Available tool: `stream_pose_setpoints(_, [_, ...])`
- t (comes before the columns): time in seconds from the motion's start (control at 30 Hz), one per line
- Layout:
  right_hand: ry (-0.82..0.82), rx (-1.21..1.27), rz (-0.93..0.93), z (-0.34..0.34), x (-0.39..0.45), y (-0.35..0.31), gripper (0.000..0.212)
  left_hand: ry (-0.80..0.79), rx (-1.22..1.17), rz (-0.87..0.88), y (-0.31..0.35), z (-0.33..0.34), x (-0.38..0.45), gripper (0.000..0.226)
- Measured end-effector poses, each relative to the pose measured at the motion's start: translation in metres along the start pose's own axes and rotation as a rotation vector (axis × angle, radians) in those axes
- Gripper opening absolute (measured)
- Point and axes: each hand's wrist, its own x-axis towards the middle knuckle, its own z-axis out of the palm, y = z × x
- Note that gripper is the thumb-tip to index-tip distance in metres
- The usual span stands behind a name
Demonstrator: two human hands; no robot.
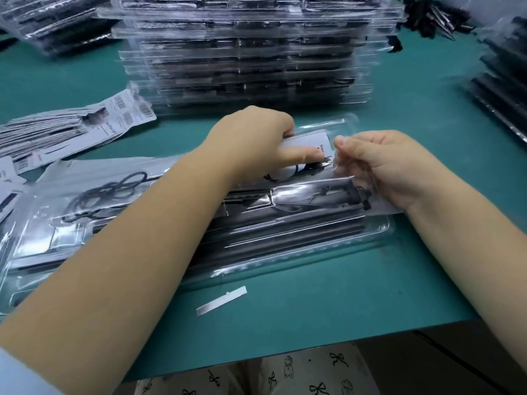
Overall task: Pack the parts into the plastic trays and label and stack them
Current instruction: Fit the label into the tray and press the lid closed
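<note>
A clear plastic tray (328,246) lies across the green table in front of me, filled with long black parts (285,232) and a coiled black cord (114,189). My left hand (256,141) grips a white label card (308,143) at the tray's far side, thumb pressed along it. Just to the right, my right hand (379,163) pinches the tray's thin clear plastic flap (342,166) between thumb and fingers. Both forearms cross over the tray and hide its middle.
A tall stack of packed trays (242,52) stands right behind. Printed label cards (71,129) are heaped at the left. More packed trays (502,89) sit at the right and far left, loose black parts (433,15) at the back right. A white paper strip (222,300) lies near the table edge.
</note>
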Motion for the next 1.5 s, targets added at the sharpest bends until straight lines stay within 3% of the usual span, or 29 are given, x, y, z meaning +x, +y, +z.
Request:
stream_pose_setpoints(0.2, [-0.005,0.007,0.015,-0.001,0.0,-0.001,0.027,0.139,0.178,0.083,0.005,0.001,-0.005,0.082])
stream_pose_setpoints(0.33, [-0.077,-0.026,0.037,-0.008,-0.002,-0.005,0.024,0.027,0.003,0.001,0.011,-0.011,-0.004,0.082])
stream_pose_setpoints(0.53, [0.065,-0.154,0.103,-0.002,-0.002,-0.011,0.034,0.009,-0.042,-0.028,0.015,-0.014,-0.011,0.068])
stream_pose_setpoints(0.73, [0.139,0.084,0.122,0.007,-0.002,-0.012,0.029,0.029,0.257,-0.066,0.014,-0.028,-0.016,0.082])
stream_pose_setpoints(0.9, [0.129,0.124,-0.002,0.003,-0.004,-0.013,0.029,0.019,-0.021,-0.133,0.006,-0.044,-0.023,0.06])
stream_pose_setpoints(1.03, [0.06,0.099,-0.091,0.0,-0.004,-0.012,0.041,0.028,-0.17,-0.185,0.003,-0.044,-0.022,0.054])
stream_pose_setpoints(1.3, [0.103,0.092,-0.11,0.007,-0.002,-0.005,0.034,0.032,-0.175,-0.197,0.001,-0.041,-0.022,0.055])
stream_pose_setpoints(1.5, [0.14,-0.072,-0.228,0.004,-0.005,-0.005,0.039,0.052,-0.143,-0.156,0.002,-0.041,-0.023,0.058])
